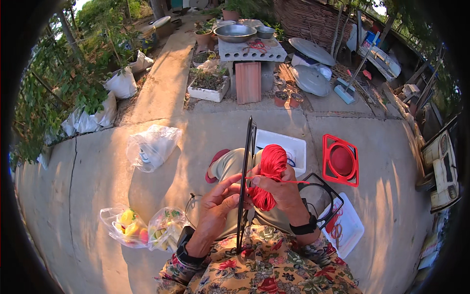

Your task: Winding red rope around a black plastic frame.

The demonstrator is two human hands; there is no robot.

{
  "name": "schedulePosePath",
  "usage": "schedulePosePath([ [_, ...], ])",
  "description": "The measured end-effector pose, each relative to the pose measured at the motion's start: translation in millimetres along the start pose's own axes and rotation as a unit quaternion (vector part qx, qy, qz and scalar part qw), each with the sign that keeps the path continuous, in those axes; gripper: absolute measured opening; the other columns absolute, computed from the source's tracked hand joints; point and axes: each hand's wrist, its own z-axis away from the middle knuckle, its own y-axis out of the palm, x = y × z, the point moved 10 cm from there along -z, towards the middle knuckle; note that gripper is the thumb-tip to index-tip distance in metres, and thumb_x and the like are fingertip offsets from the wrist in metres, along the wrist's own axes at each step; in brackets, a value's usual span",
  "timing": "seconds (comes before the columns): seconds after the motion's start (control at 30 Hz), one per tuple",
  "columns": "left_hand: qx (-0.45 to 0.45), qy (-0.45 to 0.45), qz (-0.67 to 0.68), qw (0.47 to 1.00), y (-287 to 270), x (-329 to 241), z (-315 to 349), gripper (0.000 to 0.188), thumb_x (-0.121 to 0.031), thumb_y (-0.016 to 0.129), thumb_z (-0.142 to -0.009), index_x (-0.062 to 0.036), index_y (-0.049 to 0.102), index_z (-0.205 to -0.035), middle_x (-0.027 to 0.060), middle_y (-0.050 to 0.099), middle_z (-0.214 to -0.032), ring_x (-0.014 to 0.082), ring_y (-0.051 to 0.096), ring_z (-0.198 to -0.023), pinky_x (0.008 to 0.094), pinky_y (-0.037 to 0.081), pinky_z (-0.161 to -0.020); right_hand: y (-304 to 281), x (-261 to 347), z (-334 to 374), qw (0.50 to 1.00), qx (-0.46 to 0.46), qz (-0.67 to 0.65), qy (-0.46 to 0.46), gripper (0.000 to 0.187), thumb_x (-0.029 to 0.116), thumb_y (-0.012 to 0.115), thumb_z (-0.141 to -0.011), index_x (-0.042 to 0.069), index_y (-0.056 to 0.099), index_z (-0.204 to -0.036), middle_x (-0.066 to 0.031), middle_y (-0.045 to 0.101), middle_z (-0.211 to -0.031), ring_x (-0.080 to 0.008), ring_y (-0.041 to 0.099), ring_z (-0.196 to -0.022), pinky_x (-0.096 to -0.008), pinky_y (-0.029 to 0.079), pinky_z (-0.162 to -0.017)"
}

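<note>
A skein of red cord [272, 164] is gripped in my right hand [284, 193], its thumb pressed on the strands. One strand runs off to the right past the thumb, and another reaches left to the black frame. The thin black frame [251, 142] stands upright between my hands, seen nearly edge-on. My left hand [219, 202] is closed at the frame's left side, fingers pinching its edge; some fingertips are hidden behind it. A second black frame [329, 188], with an open middle, lies by my right forearm.
Right of my knees are a red square frame with a round centre [341, 160] and two white trays [284, 139], the nearer holding red cord. Plastic bags [154, 144] lie on the concrete at left, two with colourful contents. Ahead stands a block table [252, 49] with metal basins.
</note>
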Motion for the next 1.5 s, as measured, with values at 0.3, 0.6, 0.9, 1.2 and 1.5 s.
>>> schedulePosePath([
  [0.3, -0.095, -0.099, 0.081, 0.987, -8, 13, -16, 0.033, -0.025, 0.061, -0.096, 0.0018, 0.061, -0.116, 0.0136, 0.069, -0.098, 0.0258, 0.069, -0.087, 0.0406, 0.059, -0.073, -3, -12, 13, 1.0, -0.003, 0.004, 0.008, 0.02, 0.001, 0.07, -0.085, 0.001, 0.056, -0.101, -0.0058, 0.065, -0.087, -0.0148, 0.067, -0.076, -0.0301, 0.058, -0.067],
  [0.6, -0.088, -0.188, 0.105, 0.973, -6, 27, -27, 0.028, -0.022, 0.061, -0.095, -0.0002, 0.061, -0.113, 0.0086, 0.068, -0.084, 0.0201, 0.065, -0.068, 0.0304, 0.054, -0.058, -8, -17, 16, 0.998, -0.017, 0.06, -0.001, 0.023, 0.0, 0.071, -0.083, 0.002, 0.057, -0.102, -0.003, 0.064, -0.092, -0.0102, 0.063, -0.079, -0.0263, 0.055, -0.071],
  [0.9, -0.126, -0.153, 0.077, 0.977, 5, 26, -26, 0.032, -0.024, 0.051, -0.101, -0.0012, 0.056, -0.123, 0.0043, 0.061, -0.072, 0.0155, 0.056, -0.052, 0.0259, 0.045, -0.047, -29, -19, 28, 0.996, -0.052, 0.078, -0.01, 0.025, 0.002, 0.072, -0.082, 0.003, 0.057, -0.103, -0.0023, 0.064, -0.094, -0.0101, 0.063, -0.085, -0.0266, 0.053, -0.076],
  [1.2, -0.094, -0.111, 0.086, 0.986, 18, 13, -14, 0.029, -0.022, 0.055, -0.099, -0.0012, 0.06, -0.12, 0.0034, 0.059, -0.069, 0.0109, 0.052, -0.049, 0.0232, 0.039, -0.042, -26, -36, 25, 0.989, -0.042, -0.12, 0.075, 0.024, 0.006, 0.071, -0.085, 0.003, 0.057, -0.105, -0.0056, 0.066, -0.093, -0.015, 0.066, -0.082, -0.0304, 0.055, -0.074],
  [1.5, -0.117, 0.012, -0.069, 0.991, 41, 19, -2, 0.028, -0.012, 0.068, -0.092, 0.0016, 0.065, -0.116, 0.0063, 0.07, -0.091, 0.0085, 0.062, -0.069, 0.0229, 0.051, -0.058, -55, -6, 32, 0.99, -0.111, -0.082, 0.014, 0.021, 0.008, 0.071, -0.088, 0.003, 0.06, -0.105, -0.0052, 0.065, -0.086, -0.0132, 0.066, -0.072, -0.0273, 0.055, -0.061],
])
